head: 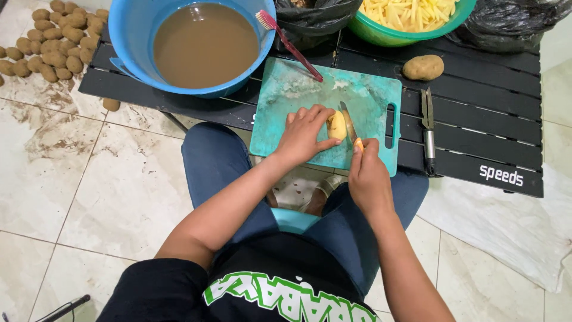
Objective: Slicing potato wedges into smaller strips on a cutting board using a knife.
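Observation:
My left hand (302, 132) presses a peeled yellow potato (337, 125) down on the teal cutting board (285, 95). My right hand (368, 174) grips an orange-handled knife (349, 123), whose blade stands against the potato's right side. The board lies on a low black slatted table (476, 119) in front of my knees.
A blue basin (128, 30) of brown water, with a pink toothbrush (288, 45) on its rim, stands at the back left. A green bowl (381, 33) holds cut potato sticks. An unpeeled potato (423, 67) and a peeler (428, 128) lie at right. Several potatoes (56, 42) lie on the floor.

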